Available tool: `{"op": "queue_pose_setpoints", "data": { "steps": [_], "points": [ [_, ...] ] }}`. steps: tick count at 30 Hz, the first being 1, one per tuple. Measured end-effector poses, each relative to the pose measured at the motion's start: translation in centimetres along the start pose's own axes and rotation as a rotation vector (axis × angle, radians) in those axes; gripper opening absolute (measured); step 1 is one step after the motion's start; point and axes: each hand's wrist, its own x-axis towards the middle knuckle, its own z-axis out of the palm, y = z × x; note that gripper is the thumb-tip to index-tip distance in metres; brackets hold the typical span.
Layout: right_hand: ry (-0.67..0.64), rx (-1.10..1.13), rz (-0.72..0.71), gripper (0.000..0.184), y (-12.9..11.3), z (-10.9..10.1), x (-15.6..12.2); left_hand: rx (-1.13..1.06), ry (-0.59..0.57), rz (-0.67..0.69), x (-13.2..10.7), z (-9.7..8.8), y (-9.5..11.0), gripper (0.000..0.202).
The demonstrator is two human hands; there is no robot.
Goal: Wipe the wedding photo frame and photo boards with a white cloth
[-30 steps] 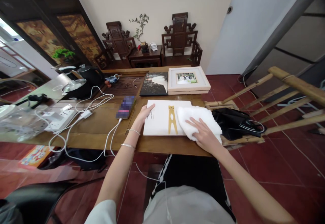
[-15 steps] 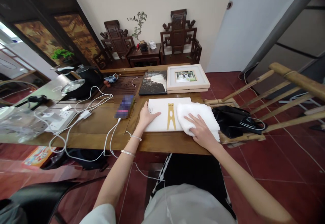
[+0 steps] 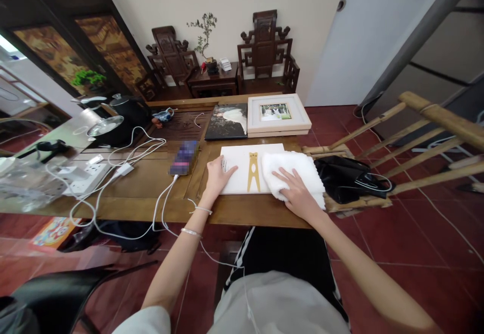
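A flat white book or board with a gold long-legged, animal-headed figure on it lies on the wooden table in front of me. My left hand is at its left edge, with the thumb stretched over the top and the fingers bent down along the side; their tips are hidden. A folded white fluffy towel covers the book's right part and hangs over toward the table's right end. My right hand lies on the towel with fingers spread, pressing on it rather than gripping it.
Behind the book are a dark photo panel and a pale framed photo. A phone on a white cable lies to the left, near a power strip and kettle. A black bag sits on a bamboo chair at right.
The fingers of my left hand have bent more at the book's left edge. My right hand and the towel stay almost in place. The view has shifted slightly.
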Motion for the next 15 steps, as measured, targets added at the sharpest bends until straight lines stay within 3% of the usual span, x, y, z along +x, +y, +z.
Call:
{"op": "queue_pose_setpoints", "data": {
  "steps": [9, 15],
  "points": [
    [0.027, 0.012, -0.004, 0.031, 0.1, 0.1, 0.0, 0.098, -0.115, 0.210, -1.4, -0.5, -1.1, 0.054],
    [0.050, 0.023, -0.008, 0.030, 0.1, 0.0, -0.1, 0.009, -0.234, 0.283, -0.9, -0.1, -1.2, 0.052]
  ]
}}
